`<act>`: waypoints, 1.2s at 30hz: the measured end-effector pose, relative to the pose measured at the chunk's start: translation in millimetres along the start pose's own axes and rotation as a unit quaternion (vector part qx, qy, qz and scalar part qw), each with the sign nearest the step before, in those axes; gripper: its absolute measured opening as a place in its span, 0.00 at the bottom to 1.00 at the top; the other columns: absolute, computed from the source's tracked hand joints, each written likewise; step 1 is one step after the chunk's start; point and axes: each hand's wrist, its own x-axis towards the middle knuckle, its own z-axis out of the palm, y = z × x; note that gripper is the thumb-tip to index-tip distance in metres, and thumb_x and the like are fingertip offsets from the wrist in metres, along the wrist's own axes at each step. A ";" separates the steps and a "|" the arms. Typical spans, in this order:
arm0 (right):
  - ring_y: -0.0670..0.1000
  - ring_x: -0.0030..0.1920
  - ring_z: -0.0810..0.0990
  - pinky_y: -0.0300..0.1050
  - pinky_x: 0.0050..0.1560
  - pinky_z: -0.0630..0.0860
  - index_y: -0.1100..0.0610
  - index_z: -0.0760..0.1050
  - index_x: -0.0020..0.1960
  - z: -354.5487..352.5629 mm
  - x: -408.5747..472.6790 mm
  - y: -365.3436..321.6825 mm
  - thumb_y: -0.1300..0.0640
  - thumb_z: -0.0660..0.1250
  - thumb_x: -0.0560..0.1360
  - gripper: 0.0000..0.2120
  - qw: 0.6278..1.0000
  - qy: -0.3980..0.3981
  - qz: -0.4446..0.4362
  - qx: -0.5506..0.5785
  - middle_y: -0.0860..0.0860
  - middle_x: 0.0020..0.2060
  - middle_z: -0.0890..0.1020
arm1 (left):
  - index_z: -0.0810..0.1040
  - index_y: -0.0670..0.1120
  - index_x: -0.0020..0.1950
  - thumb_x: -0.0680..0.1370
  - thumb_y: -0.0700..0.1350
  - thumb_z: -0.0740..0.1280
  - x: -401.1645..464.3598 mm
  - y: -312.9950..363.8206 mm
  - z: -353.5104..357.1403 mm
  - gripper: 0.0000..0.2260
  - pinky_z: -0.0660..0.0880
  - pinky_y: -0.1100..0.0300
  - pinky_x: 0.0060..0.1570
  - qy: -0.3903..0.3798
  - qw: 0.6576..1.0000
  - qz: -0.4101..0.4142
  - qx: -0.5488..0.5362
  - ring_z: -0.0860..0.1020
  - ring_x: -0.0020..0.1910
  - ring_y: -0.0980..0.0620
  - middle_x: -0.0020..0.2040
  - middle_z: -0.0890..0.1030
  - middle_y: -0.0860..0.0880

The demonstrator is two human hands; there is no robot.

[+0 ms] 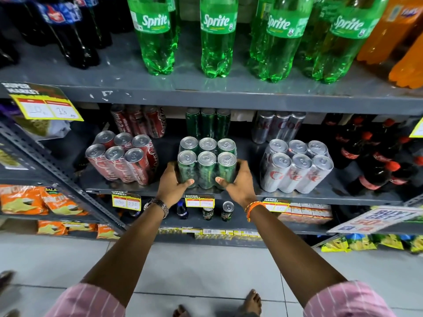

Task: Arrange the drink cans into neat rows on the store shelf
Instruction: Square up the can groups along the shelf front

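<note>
A shrink-wrapped pack of green cans stands at the front middle of the grey shelf. My left hand grips its left side and my right hand grips its right side, thumbs across the front. To its left sits a tilted pack of red cola cans. On the right is a pack of silver diet cola cans. Behind each front pack stands a further pack of the same colour, partly hidden under the shelf above.
Green Sprite bottles line the upper shelf, with dark cola bottles to the left and orange ones to the right. Small cola bottles crowd the shelf's right end. Price tags hang on the shelf edge. Two loose cans stand below.
</note>
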 end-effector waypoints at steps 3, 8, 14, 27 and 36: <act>0.52 0.68 0.66 0.46 0.70 0.66 0.56 0.63 0.70 13.8 -18.0 -14.6 0.51 0.80 0.63 0.43 0.988 0.128 -0.068 -0.049 0.53 0.66 0.69 | 0.68 0.44 0.69 0.71 0.39 0.76 -18.3 0.5 -20.1 0.30 0.72 0.59 0.66 0.073 0.996 0.037 -0.046 0.76 0.65 0.54 0.65 0.77 0.48; 0.52 0.67 0.68 0.45 0.71 0.65 0.54 0.72 0.62 67.5 -43.4 -53.2 0.60 0.71 0.68 0.23 0.934 0.219 -0.278 -0.040 0.51 0.65 0.70 | 0.75 0.42 0.58 0.70 0.33 0.68 -43.0 -22.4 -81.4 0.17 0.77 0.59 0.57 0.319 0.936 0.132 -0.061 0.80 0.53 0.51 0.53 0.81 0.46; 0.51 0.62 0.72 0.44 0.67 0.70 0.55 0.72 0.63 150.3 -40.4 -96.5 0.56 0.74 0.70 0.23 0.974 -0.027 -0.223 -0.014 0.51 0.59 0.73 | 0.68 0.34 0.68 0.71 0.36 0.71 -16.5 -76.4 -151.3 0.27 0.70 0.52 0.68 0.287 0.956 -0.050 0.042 0.73 0.66 0.42 0.66 0.73 0.36; 0.48 0.52 0.80 0.25 0.47 0.76 0.56 0.73 0.65 203.7 -3.6 -104.1 0.65 0.74 0.70 0.24 0.986 -0.157 0.002 0.048 0.49 0.51 0.82 | 0.68 0.42 0.71 0.79 0.45 0.67 30.4 -104.1 -202.8 0.21 0.69 0.54 0.68 0.028 0.997 -0.037 -0.066 0.73 0.68 0.48 0.69 0.75 0.44; 0.52 0.61 0.81 0.46 0.67 0.75 0.57 0.70 0.68 200.0 1.1 -100.0 0.64 0.72 0.75 0.24 0.977 -0.212 -0.022 0.029 0.54 0.60 0.83 | 0.70 0.42 0.62 0.73 0.49 0.70 13.4 -115.9 -196.1 0.21 0.70 0.56 0.55 0.109 0.992 -0.057 -0.020 0.76 0.56 0.49 0.57 0.78 0.48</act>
